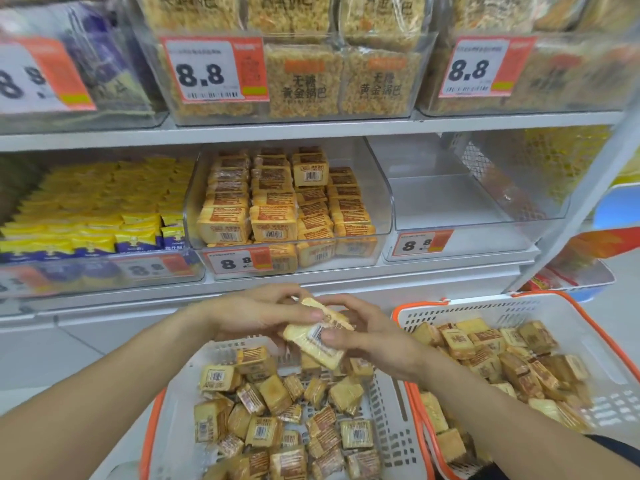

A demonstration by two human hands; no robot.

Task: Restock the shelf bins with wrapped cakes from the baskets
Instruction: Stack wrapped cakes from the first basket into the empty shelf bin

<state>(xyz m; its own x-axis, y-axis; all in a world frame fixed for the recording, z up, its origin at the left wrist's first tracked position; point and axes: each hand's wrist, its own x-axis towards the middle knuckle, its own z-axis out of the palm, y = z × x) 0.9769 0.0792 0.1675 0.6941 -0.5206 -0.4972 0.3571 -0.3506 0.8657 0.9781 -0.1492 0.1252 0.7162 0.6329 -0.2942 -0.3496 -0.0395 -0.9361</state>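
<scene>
Both hands meet above the near basket (173,403), which holds several loose wrapped cakes (266,431). My left hand (256,311) and my right hand (363,332) together hold two or three wrapped cakes (313,336), fingers curled round them. A second basket (588,372) to the right holds more wrapped cakes (491,358). On the shelf ahead, the middle clear bin (381,209) is stacked with the same cakes (273,206). The clear bin (450,209) to its right has nothing in it.
A bin of yellow and blue packets (97,209) sits left of the middle bin. The upper shelf carries bins of rice-crisp packs (304,81) with 8.8 price tags (214,69). A white shelf upright (571,216) runs along the right.
</scene>
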